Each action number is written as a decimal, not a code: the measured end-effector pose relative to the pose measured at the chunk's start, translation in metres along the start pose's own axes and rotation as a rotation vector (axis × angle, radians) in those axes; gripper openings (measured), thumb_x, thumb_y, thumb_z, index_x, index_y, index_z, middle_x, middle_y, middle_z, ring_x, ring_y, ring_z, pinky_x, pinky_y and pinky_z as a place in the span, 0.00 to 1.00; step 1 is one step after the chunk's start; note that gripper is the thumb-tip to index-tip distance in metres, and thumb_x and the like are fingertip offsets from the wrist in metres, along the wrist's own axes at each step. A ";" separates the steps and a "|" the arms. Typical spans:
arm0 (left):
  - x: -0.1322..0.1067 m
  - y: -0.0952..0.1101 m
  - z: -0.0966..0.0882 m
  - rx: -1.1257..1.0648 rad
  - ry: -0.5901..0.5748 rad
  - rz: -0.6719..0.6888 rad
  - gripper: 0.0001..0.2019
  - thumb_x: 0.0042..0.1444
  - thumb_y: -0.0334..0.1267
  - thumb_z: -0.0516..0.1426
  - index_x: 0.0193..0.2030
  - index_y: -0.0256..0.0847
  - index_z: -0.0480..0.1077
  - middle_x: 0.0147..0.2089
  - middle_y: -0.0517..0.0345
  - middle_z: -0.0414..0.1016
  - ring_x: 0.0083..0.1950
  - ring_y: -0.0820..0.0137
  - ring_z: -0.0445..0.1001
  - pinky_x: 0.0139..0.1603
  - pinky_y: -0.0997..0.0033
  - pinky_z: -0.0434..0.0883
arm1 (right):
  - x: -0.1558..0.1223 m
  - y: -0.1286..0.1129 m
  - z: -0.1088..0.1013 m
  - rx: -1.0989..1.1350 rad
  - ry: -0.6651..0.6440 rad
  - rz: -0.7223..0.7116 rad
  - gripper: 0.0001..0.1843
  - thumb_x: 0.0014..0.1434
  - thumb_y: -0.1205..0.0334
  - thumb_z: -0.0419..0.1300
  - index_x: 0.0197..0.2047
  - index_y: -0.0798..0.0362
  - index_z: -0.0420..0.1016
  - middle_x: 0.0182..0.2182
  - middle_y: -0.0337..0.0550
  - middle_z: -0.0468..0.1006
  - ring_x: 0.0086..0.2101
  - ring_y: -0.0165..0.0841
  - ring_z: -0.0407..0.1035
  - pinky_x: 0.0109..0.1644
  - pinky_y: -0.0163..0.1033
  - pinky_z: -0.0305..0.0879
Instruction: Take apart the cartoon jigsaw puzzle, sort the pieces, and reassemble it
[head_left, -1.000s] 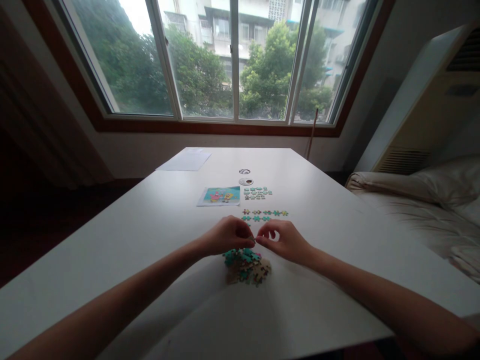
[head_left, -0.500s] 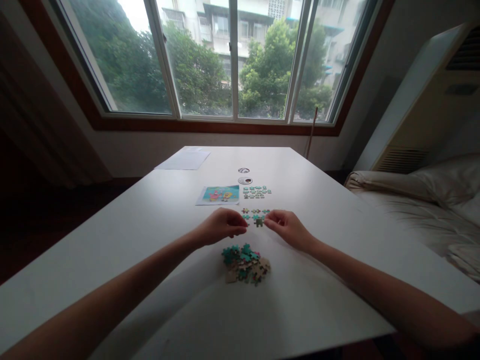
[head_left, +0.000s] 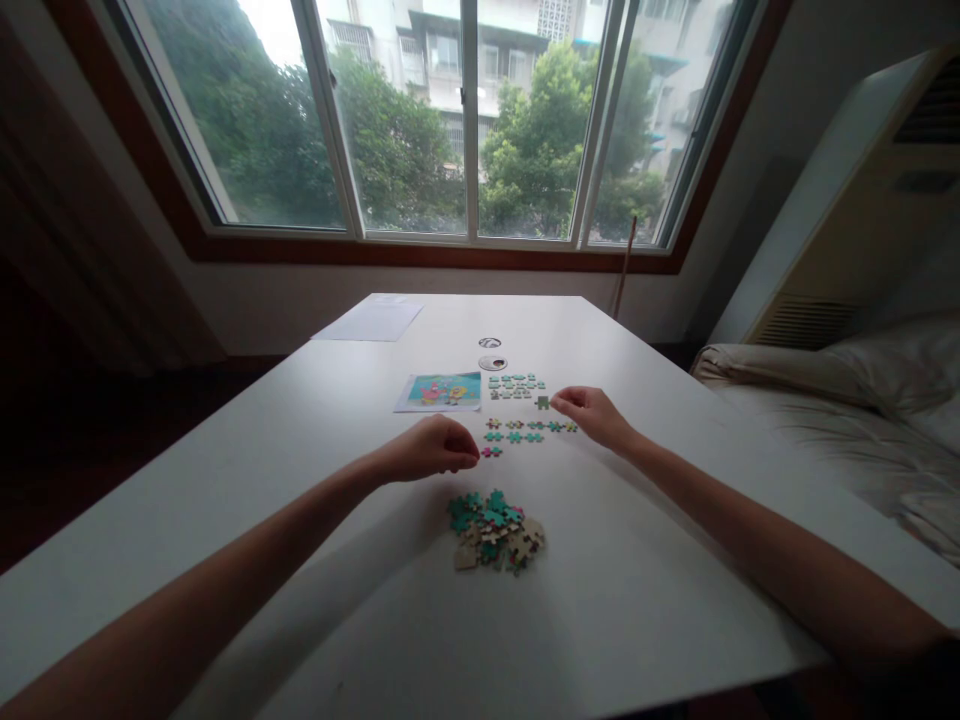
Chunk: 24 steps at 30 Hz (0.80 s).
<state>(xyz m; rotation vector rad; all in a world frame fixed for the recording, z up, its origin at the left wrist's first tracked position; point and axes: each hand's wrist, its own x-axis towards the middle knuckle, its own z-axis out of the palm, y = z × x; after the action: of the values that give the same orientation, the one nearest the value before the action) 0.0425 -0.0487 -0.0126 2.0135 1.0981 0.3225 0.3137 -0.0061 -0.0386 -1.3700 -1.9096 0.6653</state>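
Green puzzle piece (head_left: 543, 403) is being pinched by the fingers of the right hand (head_left: 594, 415), beside the upper piece rows (head_left: 517, 385), toward the worktop's (head_left: 645, 610) far edge.
The left hand (head_left: 427, 447) is curling its fingers narrow beside a pink-and-teal piece (head_left: 491, 452); I cannot tell whether they are holding anything. A puzzle pile (head_left: 495, 530) is lying closer to the near edge.

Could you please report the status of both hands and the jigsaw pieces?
Right hand pinching a small knobbed green cardboard jigsaw piece. Left hand beside a pink-and-teal jigsaw piece, contact unclear. Nothing visibly blocking either hand.
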 end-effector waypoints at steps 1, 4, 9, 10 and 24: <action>0.000 0.000 0.000 0.006 -0.003 -0.001 0.10 0.47 0.38 0.56 0.32 0.32 0.72 0.24 0.58 0.70 0.24 0.76 0.66 0.24 0.78 0.64 | 0.010 0.007 -0.003 -0.072 0.005 0.043 0.18 0.51 0.50 0.52 0.31 0.58 0.73 0.23 0.39 0.71 0.24 0.27 0.62 0.28 0.31 0.55; -0.001 0.000 -0.001 0.021 -0.006 -0.004 0.10 0.47 0.39 0.56 0.32 0.33 0.72 0.24 0.58 0.70 0.24 0.75 0.66 0.24 0.78 0.64 | 0.038 0.026 -0.008 -0.171 0.005 0.140 0.17 0.49 0.53 0.54 0.30 0.59 0.75 0.22 0.40 0.73 0.25 0.28 0.64 0.28 0.32 0.55; -0.001 -0.004 -0.002 0.024 -0.018 -0.015 0.10 0.47 0.39 0.56 0.32 0.34 0.72 0.24 0.58 0.71 0.24 0.75 0.67 0.24 0.77 0.64 | 0.064 0.039 0.004 -0.237 -0.028 0.262 0.14 0.46 0.56 0.56 0.28 0.58 0.77 0.20 0.40 0.73 0.25 0.29 0.65 0.27 0.31 0.55; -0.001 -0.005 -0.001 0.023 -0.020 -0.018 0.10 0.47 0.39 0.56 0.32 0.34 0.72 0.24 0.58 0.71 0.24 0.75 0.67 0.25 0.77 0.64 | 0.067 0.039 0.006 -0.246 -0.032 0.287 0.13 0.45 0.56 0.57 0.28 0.58 0.77 0.20 0.41 0.73 0.25 0.29 0.66 0.27 0.31 0.56; -0.002 -0.004 -0.001 0.050 -0.044 -0.007 0.11 0.49 0.41 0.55 0.33 0.34 0.72 0.24 0.58 0.71 0.25 0.74 0.68 0.25 0.76 0.65 | 0.080 0.022 0.002 -0.219 -0.161 0.446 0.10 0.42 0.60 0.59 0.17 0.58 0.69 0.09 0.36 0.61 0.11 0.24 0.54 0.17 0.32 0.51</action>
<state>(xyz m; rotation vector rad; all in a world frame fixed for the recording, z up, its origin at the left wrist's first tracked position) 0.0383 -0.0486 -0.0141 2.0504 1.0957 0.2480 0.3083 0.0766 -0.0378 -1.9659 -1.8543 0.8152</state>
